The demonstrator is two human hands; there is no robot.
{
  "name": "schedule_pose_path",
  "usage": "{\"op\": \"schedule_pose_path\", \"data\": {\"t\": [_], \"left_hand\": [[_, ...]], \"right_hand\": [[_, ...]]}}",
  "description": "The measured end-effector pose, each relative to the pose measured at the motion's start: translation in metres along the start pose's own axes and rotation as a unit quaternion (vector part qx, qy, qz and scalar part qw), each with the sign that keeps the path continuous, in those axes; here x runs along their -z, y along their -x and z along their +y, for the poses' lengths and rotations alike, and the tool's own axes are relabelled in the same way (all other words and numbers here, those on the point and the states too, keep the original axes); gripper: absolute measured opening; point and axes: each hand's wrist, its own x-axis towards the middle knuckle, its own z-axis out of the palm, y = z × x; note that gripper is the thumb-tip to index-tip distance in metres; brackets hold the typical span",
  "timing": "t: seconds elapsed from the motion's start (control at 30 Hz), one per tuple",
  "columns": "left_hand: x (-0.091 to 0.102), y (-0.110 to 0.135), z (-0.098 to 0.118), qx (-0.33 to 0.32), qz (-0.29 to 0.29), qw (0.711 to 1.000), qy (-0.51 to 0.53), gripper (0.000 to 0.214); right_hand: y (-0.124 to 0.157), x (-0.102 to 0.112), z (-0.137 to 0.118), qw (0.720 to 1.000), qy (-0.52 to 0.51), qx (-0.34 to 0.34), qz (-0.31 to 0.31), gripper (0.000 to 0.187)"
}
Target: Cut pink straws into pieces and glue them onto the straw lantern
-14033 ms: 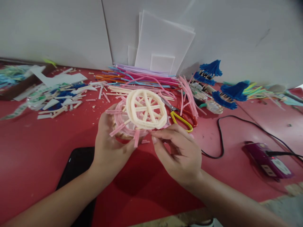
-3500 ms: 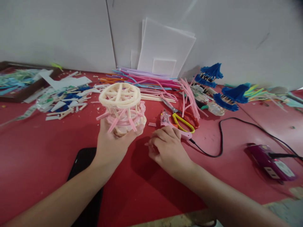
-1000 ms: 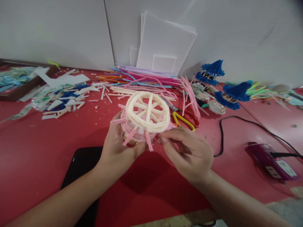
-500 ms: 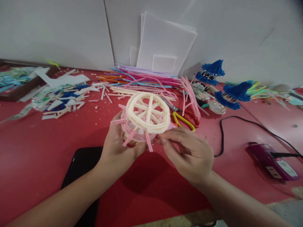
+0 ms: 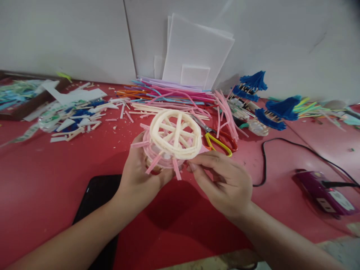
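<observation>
My left hand is wrapped round the underside and left of a pipe-cleaner wheel model, holding it above the table. The model has a cream spoked ring on top and a pink round base below, with several short pink strips sticking out from its edge. At the model's lower right, the thumb and forefinger of my right hand are pinched together against its rim. Whatever lies between those fingertips is too small or hidden to make out. Scissors with red and yellow handles lie just behind my right hand.
Colourful pipe cleaners lie along the wall on the red table. Cut scraps are heaped at left, with a black phone-like slab in front. Blue pagoda-like models stand at right, near a purple power strip with a cord.
Almost nothing differs; the model and both hands have shifted only very slightly. The grip of each hand is the same.
</observation>
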Motion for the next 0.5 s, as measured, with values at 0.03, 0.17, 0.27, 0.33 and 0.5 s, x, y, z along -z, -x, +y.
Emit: {"op": "schedule_pose_path", "data": {"t": [0.03, 0.17, 0.27, 0.33, 0.5], "left_hand": [[0.0, 0.0, 0.0, 0.003, -0.001, 1.0, 0.0, 0.059], [0.0, 0.0, 0.002, 0.004, 0.002, 1.0, -0.011, 0.057], [0.001, 0.0, 0.002, 0.009, 0.013, 1.0, -0.026, 0.059], [0.001, 0.0, 0.003, 0.041, 0.035, 0.998, -0.019, 0.062], [0.0, -0.002, 0.01, 0.13, 0.013, 0.99, 0.044, 0.054]], "right_hand": [[0.0, 0.0, 0.0, 1.0, 0.0, 0.0, -0.002, 0.019], [0.0, 0.001, 0.0, 1.0, -0.01, 0.011, -0.012, 0.02], [0.003, 0.003, 0.003, 0.999, -0.044, -0.016, -0.014, 0.02], [0.005, 0.003, 0.006, 0.995, -0.074, -0.064, 0.0, 0.019], [0.004, 0.0, 0.014, 0.978, -0.127, -0.168, -0.006, 0.017]]}}
